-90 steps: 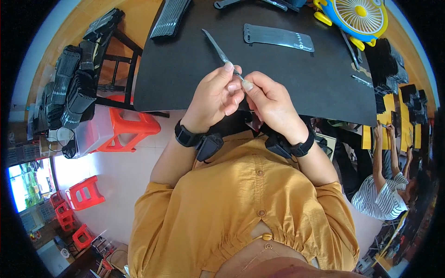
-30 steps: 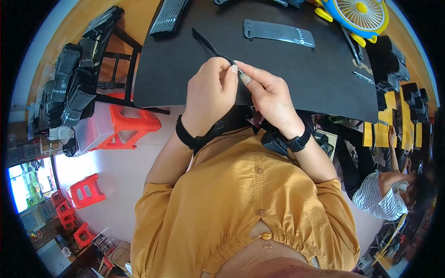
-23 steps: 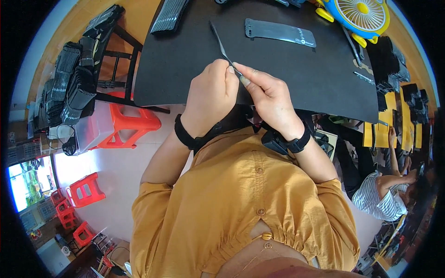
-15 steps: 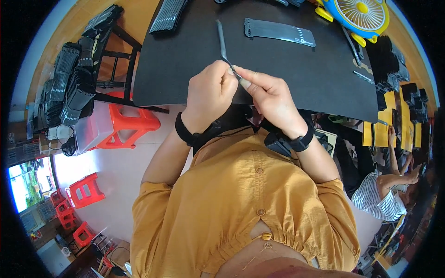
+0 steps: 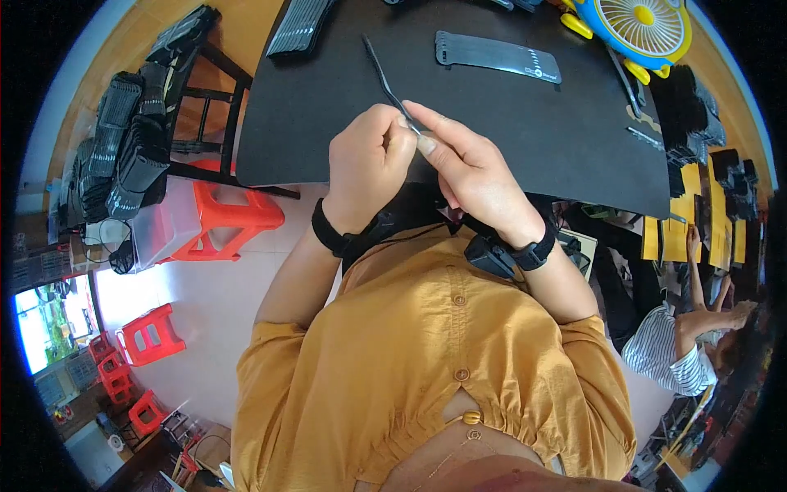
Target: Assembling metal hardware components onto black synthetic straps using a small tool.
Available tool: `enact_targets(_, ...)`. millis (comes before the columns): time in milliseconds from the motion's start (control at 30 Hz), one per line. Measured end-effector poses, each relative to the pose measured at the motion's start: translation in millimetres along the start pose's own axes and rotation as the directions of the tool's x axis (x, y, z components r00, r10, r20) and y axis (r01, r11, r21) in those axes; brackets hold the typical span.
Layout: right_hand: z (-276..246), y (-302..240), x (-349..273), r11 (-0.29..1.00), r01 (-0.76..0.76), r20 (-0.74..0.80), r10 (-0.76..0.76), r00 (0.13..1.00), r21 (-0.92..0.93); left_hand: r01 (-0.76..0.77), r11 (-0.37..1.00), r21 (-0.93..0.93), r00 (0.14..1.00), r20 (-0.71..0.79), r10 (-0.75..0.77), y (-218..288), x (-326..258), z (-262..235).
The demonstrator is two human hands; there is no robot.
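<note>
Both hands meet over the near part of the black table (image 5: 320, 123). A thin dark strip-like piece (image 5: 380, 72), seen nearly edge-on, slants up and left from between them with a slight bend. My left hand (image 5: 367, 164) is closed in a fist around its near end. Against that same end my right hand (image 5: 471, 168) pinches with thumb and forefinger. How much of the piece lies inside the fingers is hidden. Beyond my right hand a flat, dark, glossy long panel (image 5: 497, 57) with a row of small holes lies on the table.
A stack of similar dark panels (image 5: 300, 29) lies at the far left of the table. A blue and yellow fan (image 5: 643, 20) stands at the far right. Bundled black panels (image 5: 135, 156) rest on a rack at left, near a red stool (image 5: 234, 217). Another person (image 5: 668, 348) works at right.
The strip's far end has swung left and now tilts more. My right hand has shifted slightly left, closer to my left hand. Both hands keep their hold.
</note>
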State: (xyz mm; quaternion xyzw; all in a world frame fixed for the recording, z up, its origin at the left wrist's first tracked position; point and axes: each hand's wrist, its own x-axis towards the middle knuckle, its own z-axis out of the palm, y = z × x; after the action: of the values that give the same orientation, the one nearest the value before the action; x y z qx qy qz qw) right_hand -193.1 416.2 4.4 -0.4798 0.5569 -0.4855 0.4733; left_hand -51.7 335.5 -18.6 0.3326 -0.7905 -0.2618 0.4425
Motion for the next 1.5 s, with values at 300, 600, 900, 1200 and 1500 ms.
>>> enact_targets(300,0.4,3.9,1.7,0.997,-0.008,0.038,0.005,0.999,0.083,-0.032,0.999,-0.025,0.996,-0.078,0.030,-1.9,-6.0,5.3)
enact_targets(600,-1.0,13.6,7.0,0.976,-0.062,0.022,0.059,0.998,0.207,-0.031,1.000,-0.006,0.996,-0.087,0.030,-7.1,-3.7,10.9)
enact_targets(900,-5.2,14.9,8.6,0.918,-0.153,0.082,0.132,0.988,0.367,0.015,0.998,0.066,1.000,-0.028,-0.013,-4.4,-1.5,9.5)
enact_targets(1200,1.5,18.8,8.5,0.992,0.112,-0.120,-0.118,0.986,-0.057,-0.025,0.996,-0.081,0.999,-0.035,0.022,-4.2,-0.9,11.1)
enact_targets(1500,8.8,18.6,4.7,0.955,0.246,-0.182,-0.274,0.944,-0.165,0.391,0.857,-0.337,0.919,0.091,-0.383,3.4,-1.1,5.8)
